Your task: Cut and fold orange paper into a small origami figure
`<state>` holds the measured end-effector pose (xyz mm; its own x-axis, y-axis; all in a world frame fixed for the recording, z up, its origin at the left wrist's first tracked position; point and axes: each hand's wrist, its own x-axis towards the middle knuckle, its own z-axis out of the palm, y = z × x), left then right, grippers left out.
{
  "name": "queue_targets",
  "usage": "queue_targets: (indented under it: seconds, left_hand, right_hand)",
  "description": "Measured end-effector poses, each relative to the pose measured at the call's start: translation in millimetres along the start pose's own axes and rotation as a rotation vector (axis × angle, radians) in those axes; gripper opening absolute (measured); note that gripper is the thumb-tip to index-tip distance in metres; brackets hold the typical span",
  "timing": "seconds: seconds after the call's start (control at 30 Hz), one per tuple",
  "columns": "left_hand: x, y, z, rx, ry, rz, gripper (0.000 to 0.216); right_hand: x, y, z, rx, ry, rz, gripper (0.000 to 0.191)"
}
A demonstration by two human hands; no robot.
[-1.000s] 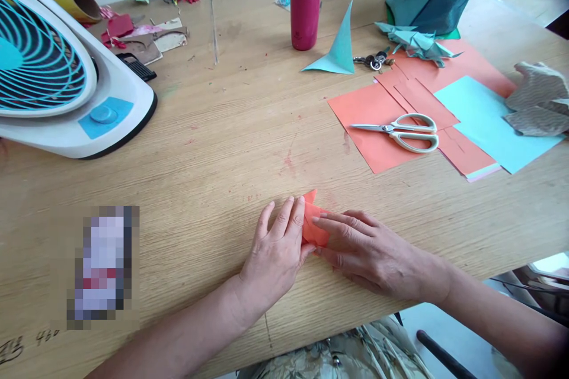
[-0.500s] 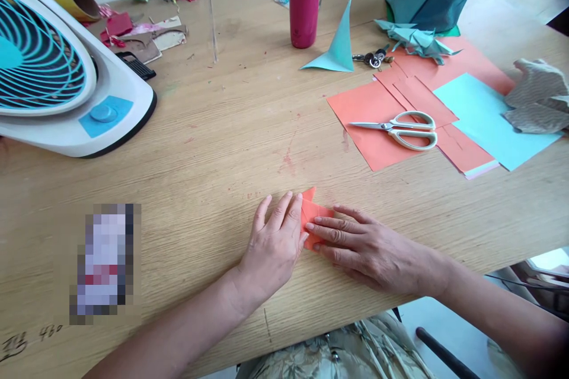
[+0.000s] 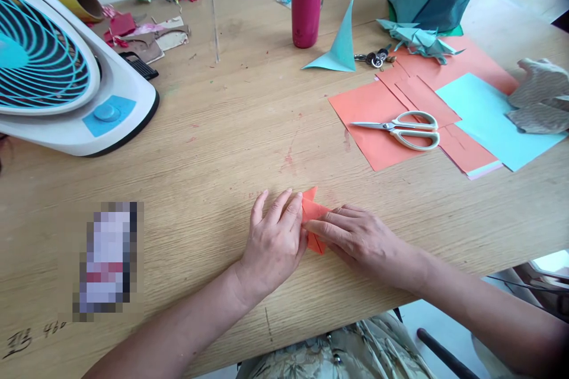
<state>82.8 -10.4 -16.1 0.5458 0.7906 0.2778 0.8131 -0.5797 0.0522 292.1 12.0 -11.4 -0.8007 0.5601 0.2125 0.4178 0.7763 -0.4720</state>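
A small folded piece of orange paper lies on the wooden table between my hands, one pointed corner sticking up at its top. My left hand holds down its left side, fingers slightly spread and the thumb tucked in near the paper. From the right, my right hand grips the paper with its fingers close together and the index fingertip at the middle of the fold. Part of the paper is covered by both hands. The lower tip shows below the right index finger.
White-handled scissors lie on orange sheets at the right, beside a light blue sheet. Farther back stand a magenta bottle, a folded blue paper and keys. A fan is at the left.
My right hand's fingers have drawn together and bent over the paper, where before they lay flatter across it. The paper's lower edge now shows a narrower point. The left hand stays nearly in place.
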Motion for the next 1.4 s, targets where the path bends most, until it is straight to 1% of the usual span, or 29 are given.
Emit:
queue_targets:
  seconds: [0.07, 0.13, 0.2, 0.3, 0.4, 0.5, 0.63, 0.73, 0.9, 1.07, 1.27, 1.4]
  left_hand:
    - [0.1, 0.4, 0.0, -0.023, 0.006, -0.015, 0.035]
    - [0.3, 0.3, -0.4, -0.039, 0.012, -0.027, 0.036]
    - [0.7, -0.7, -1.2, -0.060, 0.005, -0.042, 0.037]
    - [1.3, -3.1, -2.6, -0.111, -0.019, -0.076, 0.037]
    - [1.2, -5.3, -3.9, -0.137, -0.030, -0.083, 0.037]
    - [-0.2, -6.6, -5.2, -0.098, -0.013, -0.047, 0.037]
    - [-4.3, -8.9, -6.8, -0.048, 0.031, -0.001, 0.030]
    - [-7.3, -12.3, -7.1, -0.084, 0.026, -0.016, 0.027]
    - [-9.2, -19.2, -6.8, -0.226, -0.014, -0.062, 0.025]
    - [-8.3, -27.6, -6.4, -0.324, -0.016, -0.085, 0.021]
    - [-4.1, -37.3, -4.1, -0.355, 0.016, -0.052, 0.024]
    - [-5.8, -42.9, -2.4, -0.368, 0.008, -0.003, 0.027]
  right_hand:
    - [3.6, -2.6, 8.6, -0.015, 0.081, 0.084, 0.022]
    - [6.8, -4.7, 14.2, 0.007, 0.121, 0.131, 0.020]
    - [9.2, -5.7, 15.8, 0.052, 0.142, 0.131, 0.024]
    - [11.0, -5.0, 14.5, 0.095, 0.164, 0.113, 0.037]
    - [11.3, -3.2, 14.6, 0.099, 0.138, 0.126, 0.050]
    - [11.8, -2.3, 16.9, 0.061, 0.106, 0.131, 0.060]
    - [12.9, -2.4, 18.7, -0.011, 0.122, 0.087, 0.064]
    - [13.0, -1.8, 18.6, -0.044, 0.120, 0.076, 0.067]
    - [11.2, 0.7, 21.3, -0.048, 0.083, 0.081, 0.068]
    - [10.6, 1.5, 22.4, -0.075, 0.067, 0.066, 0.065]
    - [11.7, 0.9, 20.6, -0.103, 0.091, 0.049, 0.065]
    - [12.0, 0.2, 20.4, -0.123, 0.108, 0.035, 0.064]
